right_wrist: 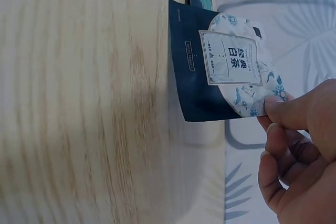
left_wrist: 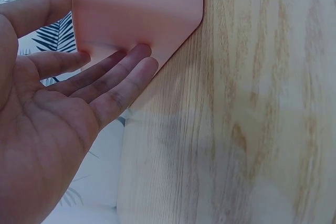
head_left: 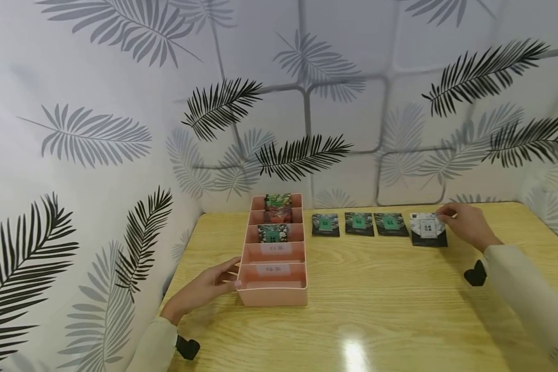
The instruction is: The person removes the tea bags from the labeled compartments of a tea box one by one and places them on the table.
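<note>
At the right of the row, my right hand (head_left: 468,225) pinches the upper corner of a white and dark blue tea packet (right_wrist: 231,64) between thumb and index finger. In the right wrist view the packet is tilted, its printed label facing the camera. My left hand (head_left: 210,287) rests against the left side of a pink divided box (head_left: 273,297), near its front corner. Its fingers (left_wrist: 123,90) lie fairly straight along the outer wall. Packets stand in the three rear compartments, including a green one (head_left: 278,199), a dark red one (head_left: 278,215) and a dark floral one (head_left: 273,233).
Three dark packets with green labels, a left one (head_left: 325,225), a middle one (head_left: 359,223) and a right one (head_left: 391,224), lie in a row along the back of the wooden table (head_left: 376,305). The two front compartments bear paper labels. A leaf-patterned wall (head_left: 344,124) rises behind.
</note>
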Motion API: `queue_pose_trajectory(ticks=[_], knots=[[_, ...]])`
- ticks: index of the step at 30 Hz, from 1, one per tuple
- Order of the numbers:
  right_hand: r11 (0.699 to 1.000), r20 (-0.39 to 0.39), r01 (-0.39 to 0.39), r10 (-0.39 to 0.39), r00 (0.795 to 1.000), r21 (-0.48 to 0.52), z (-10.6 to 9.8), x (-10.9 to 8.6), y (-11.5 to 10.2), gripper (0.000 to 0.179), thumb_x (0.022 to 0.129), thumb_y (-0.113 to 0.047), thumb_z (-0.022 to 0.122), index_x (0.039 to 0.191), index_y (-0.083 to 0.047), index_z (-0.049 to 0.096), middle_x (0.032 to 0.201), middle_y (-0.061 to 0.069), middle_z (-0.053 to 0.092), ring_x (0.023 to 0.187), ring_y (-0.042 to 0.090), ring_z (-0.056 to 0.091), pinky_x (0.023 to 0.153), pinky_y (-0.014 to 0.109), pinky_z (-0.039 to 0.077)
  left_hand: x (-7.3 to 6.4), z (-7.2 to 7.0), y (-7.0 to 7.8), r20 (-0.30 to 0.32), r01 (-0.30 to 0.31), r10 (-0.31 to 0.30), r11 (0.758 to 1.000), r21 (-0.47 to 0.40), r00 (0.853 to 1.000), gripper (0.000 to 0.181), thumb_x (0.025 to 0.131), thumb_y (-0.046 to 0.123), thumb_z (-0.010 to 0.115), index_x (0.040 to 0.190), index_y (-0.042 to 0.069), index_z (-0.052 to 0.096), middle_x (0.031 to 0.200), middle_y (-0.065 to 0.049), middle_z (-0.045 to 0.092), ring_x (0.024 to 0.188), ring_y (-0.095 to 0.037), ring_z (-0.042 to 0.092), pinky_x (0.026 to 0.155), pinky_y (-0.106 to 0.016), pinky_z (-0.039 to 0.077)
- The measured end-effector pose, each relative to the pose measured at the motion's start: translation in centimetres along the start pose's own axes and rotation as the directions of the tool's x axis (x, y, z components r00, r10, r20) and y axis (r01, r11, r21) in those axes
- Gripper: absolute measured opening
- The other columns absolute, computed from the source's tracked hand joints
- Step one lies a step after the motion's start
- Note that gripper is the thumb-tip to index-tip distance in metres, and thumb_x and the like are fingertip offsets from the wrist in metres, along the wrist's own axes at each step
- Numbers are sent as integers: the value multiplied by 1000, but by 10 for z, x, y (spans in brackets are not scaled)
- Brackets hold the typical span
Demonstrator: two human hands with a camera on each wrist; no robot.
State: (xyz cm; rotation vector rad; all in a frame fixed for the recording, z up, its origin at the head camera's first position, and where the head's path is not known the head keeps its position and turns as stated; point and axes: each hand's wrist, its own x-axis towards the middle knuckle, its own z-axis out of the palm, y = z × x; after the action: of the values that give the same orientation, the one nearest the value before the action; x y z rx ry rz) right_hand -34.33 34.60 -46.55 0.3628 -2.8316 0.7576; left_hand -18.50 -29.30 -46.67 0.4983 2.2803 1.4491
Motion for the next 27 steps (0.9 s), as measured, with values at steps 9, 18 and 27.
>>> queue_pose_trajectory(ticks=[9,18,27], knots=[[1000,-18,-31,31,999,0,13,22,11,19,94,-11,58,104,3,67,98,26,64,85,40,59,67,51,44,1,-2,-3,-12,-16,16,1000,-1,1000,66,97,30,58,153,20,25,142,-8,43,123,-26,47,95,-39,47],[998,3,-61,61,998,-4,21,33,26,21,93,-8,58,106,5,67,91,25,65,77,37,60,62,48,47,-2,0,4,-12,-3,3,1000,-8,1000,67,96,29,58,153,18,24,142,-10,43,124,-28,47,95,-38,47],[996,-4,-88,88,996,0,32,44,36,25,91,-7,58,111,7,63,98,30,63,79,40,61,59,48,49,0,-2,-3,-26,-6,5,1000,-13,1000,67,96,29,59,153,19,23,142,-10,43,123,-28,48,94,-35,47]])
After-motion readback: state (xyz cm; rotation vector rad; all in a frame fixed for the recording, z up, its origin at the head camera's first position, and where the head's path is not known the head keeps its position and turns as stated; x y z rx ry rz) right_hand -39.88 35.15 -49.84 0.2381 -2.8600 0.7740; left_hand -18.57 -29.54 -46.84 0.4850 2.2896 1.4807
